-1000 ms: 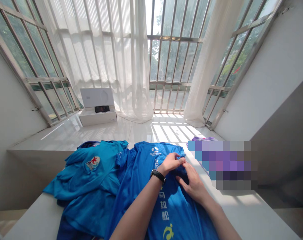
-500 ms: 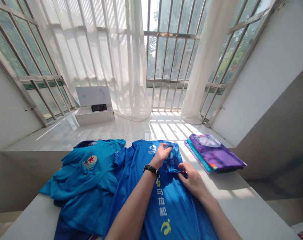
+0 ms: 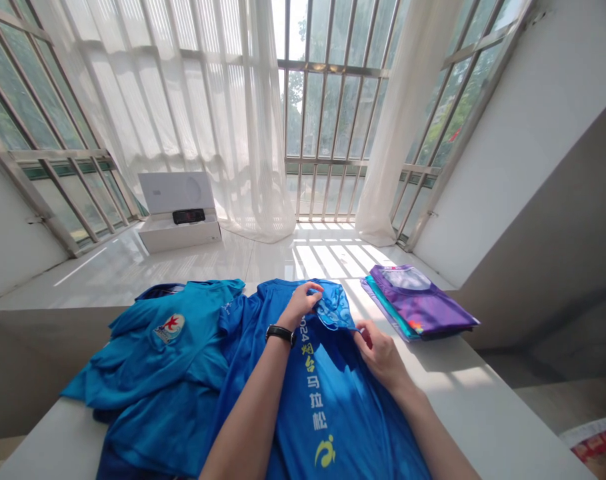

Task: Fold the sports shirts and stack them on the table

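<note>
A blue T-shirt (image 3: 287,427) with white and yellow lettering down its front lies spread on the white table. Its patterned right sleeve (image 3: 334,307) is folded inward over the chest. My left hand (image 3: 301,303), with a black watch on the wrist, pinches the inner end of that sleeve near the collar. At the sleeve's outer lower corner, my right hand (image 3: 380,350) grips the fabric between thumb and fingers. Left of this shirt, and touching it, is a rumpled teal T-shirt (image 3: 183,380) with a round red-star badge, lying on darker clothing.
A stack of folded shirts (image 3: 417,300), purple on top, sits at the table's right side. An open white box (image 3: 180,235) holding a black device (image 3: 189,215) stands on the sill at the back left. White curtains (image 3: 247,133) hang before barred windows.
The sleeve is now stretched flatter between my hands, showing more of its light pattern. My left hand has shifted slightly left. The whole view has also moved a little.
</note>
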Motion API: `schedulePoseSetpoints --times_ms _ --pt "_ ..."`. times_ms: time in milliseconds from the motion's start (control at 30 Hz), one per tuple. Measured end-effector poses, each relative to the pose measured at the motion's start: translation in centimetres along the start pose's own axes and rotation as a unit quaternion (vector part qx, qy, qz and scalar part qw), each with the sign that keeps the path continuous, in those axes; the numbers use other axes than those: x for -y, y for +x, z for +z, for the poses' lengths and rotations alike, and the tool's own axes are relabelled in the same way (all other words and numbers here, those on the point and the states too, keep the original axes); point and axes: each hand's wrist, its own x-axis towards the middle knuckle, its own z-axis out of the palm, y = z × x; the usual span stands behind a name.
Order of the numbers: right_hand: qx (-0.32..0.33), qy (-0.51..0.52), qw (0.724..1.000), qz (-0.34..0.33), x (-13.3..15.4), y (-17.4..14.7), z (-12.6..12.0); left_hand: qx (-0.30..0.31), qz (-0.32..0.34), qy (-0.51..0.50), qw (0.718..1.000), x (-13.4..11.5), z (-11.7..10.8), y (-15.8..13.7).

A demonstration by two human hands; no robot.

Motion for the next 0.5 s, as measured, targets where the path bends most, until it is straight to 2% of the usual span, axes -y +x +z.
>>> schedulePoseSetpoints --times_ms 167,367,500 --pt "0.037 0.004 0.999 0.012 0.4 -0.1 -0.2 0.09 0.027 0.087 0.992 -1.2 -1.4 -0.2" --pt "0.144 -0.002 0.989 -0.016 0.6 -0.5 -0.1 0.056 0.089 0.176 0.979 -1.7 -3.1 0.1" --pt "0.173 -0.01 0.984 -0.032 0.8 -0.7 -0.2 0.077 0.11 0.288 0.948 -2.0 -4.0 0.2"
